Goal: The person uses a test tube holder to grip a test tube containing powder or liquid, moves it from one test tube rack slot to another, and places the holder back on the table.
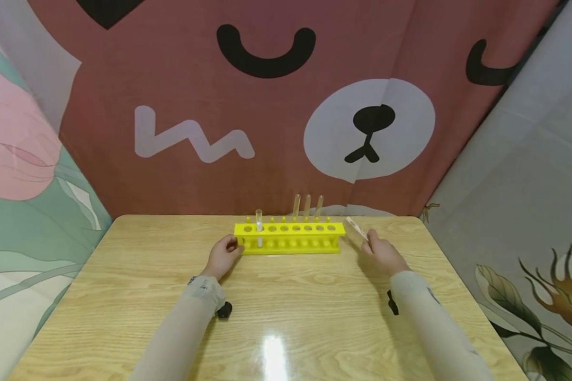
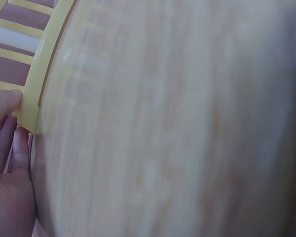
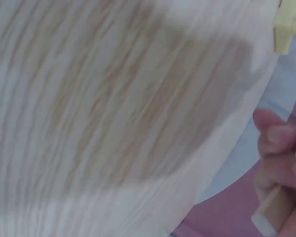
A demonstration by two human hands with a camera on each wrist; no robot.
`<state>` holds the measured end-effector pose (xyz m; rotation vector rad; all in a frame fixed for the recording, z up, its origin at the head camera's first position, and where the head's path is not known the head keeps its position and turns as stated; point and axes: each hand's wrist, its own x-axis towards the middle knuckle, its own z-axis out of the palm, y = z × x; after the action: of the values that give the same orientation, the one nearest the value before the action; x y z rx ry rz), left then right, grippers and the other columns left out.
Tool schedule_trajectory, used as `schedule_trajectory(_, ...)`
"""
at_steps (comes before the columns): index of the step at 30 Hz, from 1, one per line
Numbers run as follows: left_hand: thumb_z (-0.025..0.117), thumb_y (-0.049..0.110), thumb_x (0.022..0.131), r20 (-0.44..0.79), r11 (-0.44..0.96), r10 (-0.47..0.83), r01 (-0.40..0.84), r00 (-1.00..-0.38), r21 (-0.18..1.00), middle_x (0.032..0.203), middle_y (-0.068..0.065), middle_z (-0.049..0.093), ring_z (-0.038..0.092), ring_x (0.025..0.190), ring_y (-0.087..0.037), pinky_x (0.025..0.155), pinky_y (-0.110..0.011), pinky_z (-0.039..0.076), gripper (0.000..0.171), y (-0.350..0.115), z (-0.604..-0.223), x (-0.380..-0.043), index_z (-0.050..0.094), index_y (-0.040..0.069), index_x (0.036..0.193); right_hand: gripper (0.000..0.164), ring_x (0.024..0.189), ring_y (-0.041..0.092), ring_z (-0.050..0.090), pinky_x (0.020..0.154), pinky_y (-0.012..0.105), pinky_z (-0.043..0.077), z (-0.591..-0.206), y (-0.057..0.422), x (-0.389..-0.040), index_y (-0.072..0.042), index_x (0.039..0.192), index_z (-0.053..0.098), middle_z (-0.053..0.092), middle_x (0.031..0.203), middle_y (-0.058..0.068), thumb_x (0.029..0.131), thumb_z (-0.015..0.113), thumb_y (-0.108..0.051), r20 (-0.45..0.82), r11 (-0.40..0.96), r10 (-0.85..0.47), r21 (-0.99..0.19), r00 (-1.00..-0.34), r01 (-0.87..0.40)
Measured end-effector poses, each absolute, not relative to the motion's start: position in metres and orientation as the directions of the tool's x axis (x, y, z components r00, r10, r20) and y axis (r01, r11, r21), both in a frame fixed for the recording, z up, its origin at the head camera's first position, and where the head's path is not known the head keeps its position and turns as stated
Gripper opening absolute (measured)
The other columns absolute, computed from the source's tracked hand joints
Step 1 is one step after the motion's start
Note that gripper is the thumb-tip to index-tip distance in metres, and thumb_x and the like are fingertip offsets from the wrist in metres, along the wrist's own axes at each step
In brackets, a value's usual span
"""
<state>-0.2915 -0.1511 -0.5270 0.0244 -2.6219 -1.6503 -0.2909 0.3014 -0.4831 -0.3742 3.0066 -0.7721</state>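
Note:
A yellow test tube rack (image 1: 291,230) stands near the table's far edge. My left hand (image 1: 223,257) grips its left end; in the left wrist view the thumb (image 2: 6,106) lies against the yellow edge, with fingers below it. One upright test tube (image 1: 259,226) with white contents stands in a hole near that end. Several other holes hold nothing. To the right of the rack, my right hand (image 1: 383,255) holds a slim wooden test tube clamp (image 1: 356,227), raised and pointing towards the rack. The clamp's square end (image 3: 269,219) shows below the curled fingers.
Three clear test tubes (image 1: 307,206) stand along the rack's back row at the right, rounded ends up. The wooden table (image 1: 286,296) ends just behind the rack, against a printed curtain (image 1: 195,185). Another curtain (image 1: 505,185) hangs at the right.

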Motion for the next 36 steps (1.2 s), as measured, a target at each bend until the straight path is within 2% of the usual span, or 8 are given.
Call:
schedule_trajectory(7,0.068,0.008,0.098,0.028,0.439,-0.042,0.006,-0.999,0.898,0.132,-0.021,0.061,0.056,0.122,-0.035,0.106,-0.049,0.047,0.028,-0.152,-0.530,-0.292,0.064,-0.003,0.123,0.020,0.046,0.016,0.033,0.041,0.029,0.031,-0.473,0.284,-0.287,-0.004,0.107,0.038,0.038,0.062,0.004,0.106,0.038,-0.024,0.088,0.875,-0.155,-0.451,-0.984,-0.178)
schedule_trajectory(13,0.067,0.008,0.098,0.018,0.439,-0.041,-0.002,-0.999,0.898,0.134,-0.022,0.060,0.055,0.123,-0.036,0.107,-0.050,0.046,0.031,-0.153,-0.531,-0.291,0.062,-0.004,0.126,0.025,0.046,0.017,0.036,0.041,0.030,0.033,-0.467,0.270,-0.284,-0.004,0.096,0.045,0.041,0.062,0.005,0.105,0.040,-0.027,0.138,0.867,-0.114,-0.470,-0.984,-0.166)
schedule_trajectory(17,0.066,0.008,0.098,0.009,0.434,-0.043,-0.011,-0.999,0.901,0.133,-0.022,0.060,0.055,0.124,-0.036,0.107,-0.050,0.046,0.032,-0.153,-0.530,-0.290,0.061,-0.004,0.127,0.026,0.046,0.016,0.035,0.040,0.029,0.033,-0.465,0.264,-0.285,-0.005,0.094,0.046,0.040,0.062,0.004,0.105,0.040,-0.028,0.138,0.860,-0.125,-0.479,-0.983,-0.177)
schedule_trajectory(36,0.067,0.009,0.098,0.029,0.437,-0.025,0.015,-0.999,0.899,0.133,-0.022,0.060,0.056,0.123,-0.036,0.106,-0.050,0.047,0.030,-0.154,-0.531,-0.293,0.063,-0.004,0.125,0.025,0.042,0.014,0.033,0.037,0.026,0.029,-0.452,0.227,-0.283,-0.004,0.101,0.049,0.044,0.059,0.005,0.108,0.041,-0.027,0.122,0.845,-0.231,-0.467,-0.965,-0.262)
